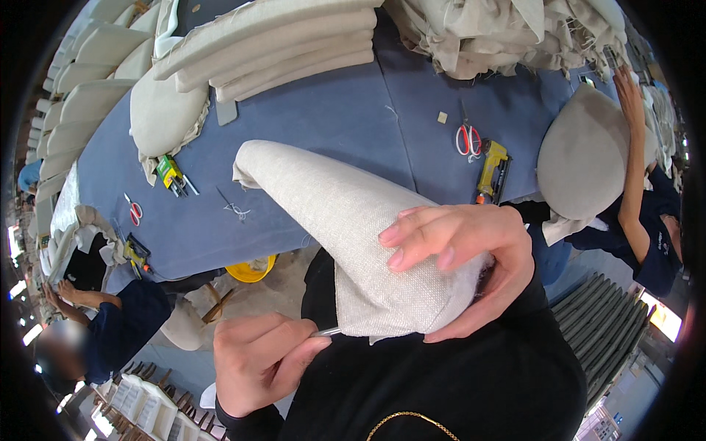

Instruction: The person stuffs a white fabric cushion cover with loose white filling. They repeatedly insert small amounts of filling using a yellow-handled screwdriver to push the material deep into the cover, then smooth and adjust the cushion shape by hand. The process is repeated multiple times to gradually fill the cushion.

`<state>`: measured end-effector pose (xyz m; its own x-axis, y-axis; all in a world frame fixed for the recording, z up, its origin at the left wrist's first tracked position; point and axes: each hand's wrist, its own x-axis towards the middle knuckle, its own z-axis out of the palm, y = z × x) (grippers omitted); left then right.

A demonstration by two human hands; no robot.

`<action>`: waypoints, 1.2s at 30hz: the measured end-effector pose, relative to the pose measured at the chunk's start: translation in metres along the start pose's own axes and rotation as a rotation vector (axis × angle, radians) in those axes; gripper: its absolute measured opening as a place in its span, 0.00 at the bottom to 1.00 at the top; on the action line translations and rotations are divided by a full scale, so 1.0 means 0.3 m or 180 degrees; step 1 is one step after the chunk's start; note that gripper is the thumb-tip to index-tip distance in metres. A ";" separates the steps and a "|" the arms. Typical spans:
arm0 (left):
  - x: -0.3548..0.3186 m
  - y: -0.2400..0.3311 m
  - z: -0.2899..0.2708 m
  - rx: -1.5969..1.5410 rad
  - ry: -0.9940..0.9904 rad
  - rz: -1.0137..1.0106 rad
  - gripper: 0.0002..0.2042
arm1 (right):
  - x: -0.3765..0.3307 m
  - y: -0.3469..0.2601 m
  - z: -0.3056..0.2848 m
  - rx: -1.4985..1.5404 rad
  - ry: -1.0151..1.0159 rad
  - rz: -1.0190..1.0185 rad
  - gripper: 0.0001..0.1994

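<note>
A beige, fabric-covered cushion panel (353,206) is held tilted in front of my body, its far end over the table. My right hand (478,257) grips its near right corner, fingers spread across the weave and thumb underneath. Some fluffy white padding shows beside that palm. My left hand (265,360) is closed around a thin metal tool (326,332). The tool's visible shaft meets the cushion's lower left edge; its handle is hidden in my fist, and I cannot tell whether its tip goes under the fabric.
On the blue table (316,117) lie red-handled scissors (468,140), a yellow staple gun (493,173), thread (237,211) and a green box (170,175). Stacked beige panels (294,51) and heaped fabric (500,33) line the back. Co-workers handle pieces at left (110,323) and right (640,213).
</note>
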<state>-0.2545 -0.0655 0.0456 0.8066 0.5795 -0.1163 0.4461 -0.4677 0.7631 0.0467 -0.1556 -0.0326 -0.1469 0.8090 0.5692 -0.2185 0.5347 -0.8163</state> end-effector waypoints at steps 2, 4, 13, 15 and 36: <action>-0.008 0.003 0.005 -0.0017 0.0029 -0.0050 0.08 | 0.002 -0.002 -0.011 0.0010 -0.0080 0.0014 0.54; -0.022 0.007 0.010 -0.0027 0.0019 -0.0152 0.07 | 0.001 -0.001 -0.009 -0.0074 -0.0098 0.0004 0.56; 0.011 0.024 0.021 0.0171 -0.0080 0.0011 0.08 | -0.001 -0.007 0.048 0.0114 0.0448 0.0031 0.49; 0.010 0.012 0.016 0.0088 -0.0122 -0.0030 0.09 | -0.009 -0.004 0.045 0.0193 0.0466 0.0031 0.49; 0.044 -0.012 0.026 -0.0245 0.0052 0.0193 0.06 | 0.014 0.009 -0.036 -0.0741 0.0029 -0.0604 0.32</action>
<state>-0.2425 -0.0613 0.0364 0.8246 0.5627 -0.0586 0.3650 -0.4500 0.8150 0.0558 -0.1481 -0.0334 -0.1157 0.6908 0.7137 -0.0141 0.7173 -0.6966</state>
